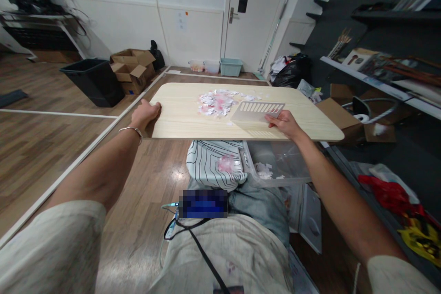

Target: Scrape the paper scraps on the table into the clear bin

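A pale wooden tabletop (186, 121) stretches in front of me. On its middle lies a loose heap of torn paper scraps (217, 102), white with pink patches, trailing off to the right. My left hand (147, 112) is closed on the tabletop's left edge. In my right hand (284, 124) is a thin white slotted plastic panel (255, 112), pinched by its right end. The panel is tilted over the tabletop, just right of the heap. Whether its lower edge touches the wood I cannot tell.
Below the table, a clear plastic bin (279, 161) holds some paper scraps, beside a striped cloth (213, 161) on my lap. A black trash bin (94, 82) and cardboard boxes (132, 69) stand on the left. Shelves (386, 87) and an open carton (337, 117) flank the right.
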The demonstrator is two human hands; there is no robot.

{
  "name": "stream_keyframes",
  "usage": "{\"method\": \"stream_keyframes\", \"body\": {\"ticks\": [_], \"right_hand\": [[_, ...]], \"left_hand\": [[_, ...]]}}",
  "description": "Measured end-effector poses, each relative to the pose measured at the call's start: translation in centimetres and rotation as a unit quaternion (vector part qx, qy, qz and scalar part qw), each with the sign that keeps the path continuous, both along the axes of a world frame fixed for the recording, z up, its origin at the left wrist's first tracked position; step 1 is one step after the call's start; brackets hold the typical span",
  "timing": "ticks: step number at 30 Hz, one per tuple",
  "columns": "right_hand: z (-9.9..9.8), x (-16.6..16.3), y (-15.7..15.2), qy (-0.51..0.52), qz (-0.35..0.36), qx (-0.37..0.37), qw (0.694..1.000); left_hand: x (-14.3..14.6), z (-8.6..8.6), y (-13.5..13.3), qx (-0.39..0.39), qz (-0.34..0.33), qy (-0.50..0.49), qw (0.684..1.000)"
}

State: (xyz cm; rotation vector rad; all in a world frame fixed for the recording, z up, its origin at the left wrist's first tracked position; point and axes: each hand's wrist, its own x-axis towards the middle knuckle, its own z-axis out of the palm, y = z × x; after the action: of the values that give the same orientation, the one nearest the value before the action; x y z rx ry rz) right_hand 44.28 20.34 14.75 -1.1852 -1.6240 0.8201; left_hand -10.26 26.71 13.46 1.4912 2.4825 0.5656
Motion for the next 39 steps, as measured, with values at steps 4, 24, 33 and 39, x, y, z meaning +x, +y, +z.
{"method": "stream_keyframes", "body": {"ticks": [4, 24, 33, 39], "right_hand": [[0.02, 0.00, 0.06, -0.005, 0.002, 0.001, 1.000], [0.65, -0.40, -0.40, -0.001, -0.005, -0.007, 1.000], [0.39, -0.36, -0.29, -0.001, -0.006, -0.003, 1.000], [0.35, -0.34, -0.52, 0.003, -0.006, -0.004, 1.000]], "left_hand": [[-0.07, -0.06, 0.09, -0.003, 0.000, -0.002, 1.000], [-0.09, -0.27, 0.24, 0.002, 0.004, -0.001, 1.000], [-0.04, -0.02, -0.01, -0.002, 0.001, -0.004, 1.000], [0.18, 0.29, -0.26, -0.003, 0.000, -0.006, 1.000]]}}
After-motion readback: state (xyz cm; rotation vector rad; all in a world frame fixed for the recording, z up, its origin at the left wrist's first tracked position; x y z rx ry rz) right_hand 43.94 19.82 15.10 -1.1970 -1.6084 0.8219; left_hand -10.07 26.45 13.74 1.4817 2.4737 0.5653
